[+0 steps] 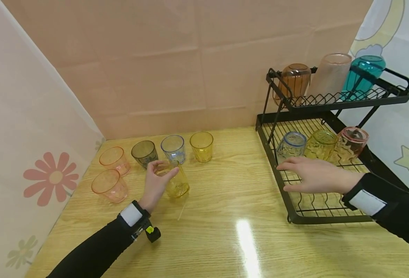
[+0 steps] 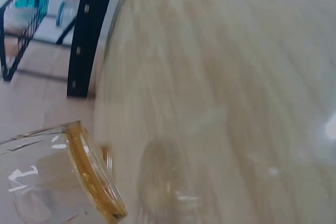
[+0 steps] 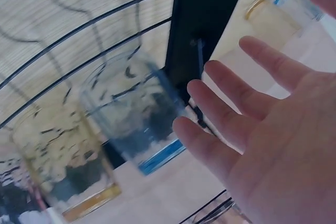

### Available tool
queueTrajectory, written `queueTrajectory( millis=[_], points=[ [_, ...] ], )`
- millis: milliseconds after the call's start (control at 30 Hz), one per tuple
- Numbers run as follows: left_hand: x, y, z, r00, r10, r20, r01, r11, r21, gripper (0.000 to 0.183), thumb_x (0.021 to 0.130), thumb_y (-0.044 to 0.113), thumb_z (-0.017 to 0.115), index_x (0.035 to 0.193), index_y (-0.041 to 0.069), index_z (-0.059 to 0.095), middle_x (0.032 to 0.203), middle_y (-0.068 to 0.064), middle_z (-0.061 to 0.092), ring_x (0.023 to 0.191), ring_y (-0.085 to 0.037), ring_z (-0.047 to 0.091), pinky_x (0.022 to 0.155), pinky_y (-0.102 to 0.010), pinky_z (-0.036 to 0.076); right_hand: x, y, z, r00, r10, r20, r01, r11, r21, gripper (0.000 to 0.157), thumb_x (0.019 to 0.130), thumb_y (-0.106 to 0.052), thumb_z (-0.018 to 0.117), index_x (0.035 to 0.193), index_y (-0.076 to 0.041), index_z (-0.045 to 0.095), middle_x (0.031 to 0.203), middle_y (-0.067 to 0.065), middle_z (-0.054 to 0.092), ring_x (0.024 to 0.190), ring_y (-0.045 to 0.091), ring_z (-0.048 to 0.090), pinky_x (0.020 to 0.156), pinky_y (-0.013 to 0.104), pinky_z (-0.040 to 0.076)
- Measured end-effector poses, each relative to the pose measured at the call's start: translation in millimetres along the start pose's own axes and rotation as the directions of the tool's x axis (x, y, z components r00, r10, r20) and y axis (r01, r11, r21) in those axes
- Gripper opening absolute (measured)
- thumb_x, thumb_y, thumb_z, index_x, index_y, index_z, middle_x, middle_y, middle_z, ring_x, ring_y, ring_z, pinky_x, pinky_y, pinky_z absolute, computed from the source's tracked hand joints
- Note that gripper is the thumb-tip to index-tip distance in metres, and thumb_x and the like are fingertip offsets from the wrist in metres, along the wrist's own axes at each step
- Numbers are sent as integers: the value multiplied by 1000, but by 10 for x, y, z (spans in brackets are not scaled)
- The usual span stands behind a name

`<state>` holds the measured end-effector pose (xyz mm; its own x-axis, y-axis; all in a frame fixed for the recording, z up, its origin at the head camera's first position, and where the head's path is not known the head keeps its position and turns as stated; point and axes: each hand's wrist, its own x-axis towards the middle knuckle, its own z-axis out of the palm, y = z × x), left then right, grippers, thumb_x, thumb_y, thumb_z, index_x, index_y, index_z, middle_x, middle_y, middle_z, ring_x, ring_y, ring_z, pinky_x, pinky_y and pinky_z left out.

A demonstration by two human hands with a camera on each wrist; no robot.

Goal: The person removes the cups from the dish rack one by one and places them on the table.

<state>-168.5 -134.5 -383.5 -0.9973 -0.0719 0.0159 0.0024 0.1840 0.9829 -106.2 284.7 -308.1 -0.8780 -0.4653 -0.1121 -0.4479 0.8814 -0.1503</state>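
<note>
On the left side of the table my left hand holds a clear yellow glass, with thumb and fingers around its upper part. In the left wrist view, this glass's amber edge shows at lower left, close to the tabletop. My right hand hovers over the lower tier of a black dish rack, fingers spread and holding nothing. Nearest to it is an upside-down blue-edged glass, just beyond its fingers. A yellow glass and a pink glass stand upside down beside that one.
Behind the left hand stand a dark grey glass, a blue-rimmed glass and an amber glass. Two pink glasses are farther left. The rack's upper tier carries brown, frosted pink and teal glasses.
</note>
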Motion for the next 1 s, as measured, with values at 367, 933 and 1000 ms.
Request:
queueTrajectory(
  millis=[367,933,1000],
  points=[
    [135,-130,-354,989,32,-142,-15,993,121,75,80,27,82,133,2,34,131,-19,42,110,-30,46,79,-31,40,-78,303,-87,995,95,-20,-96,990,-106,68,85,-54,67,131,-6,59,130,29,52,116,53,48,77,63,48],
    [186,-317,-469,954,143,-263,-92,976,195,81,78,23,84,137,3,33,143,-20,32,132,-35,33,103,-52,28,-158,411,-243,989,140,-54,-147,976,-162,68,86,-57,66,128,-4,60,127,30,54,115,54,48,82,65,44],
    [191,-323,-471,954,147,-263,-96,975,198,81,78,23,84,137,3,32,143,-20,32,132,-35,32,104,-52,28,-171,417,-256,988,140,-59,-148,975,-165,68,86,-56,66,128,-3,60,126,29,54,115,54,48,82,65,44]
  ],
)
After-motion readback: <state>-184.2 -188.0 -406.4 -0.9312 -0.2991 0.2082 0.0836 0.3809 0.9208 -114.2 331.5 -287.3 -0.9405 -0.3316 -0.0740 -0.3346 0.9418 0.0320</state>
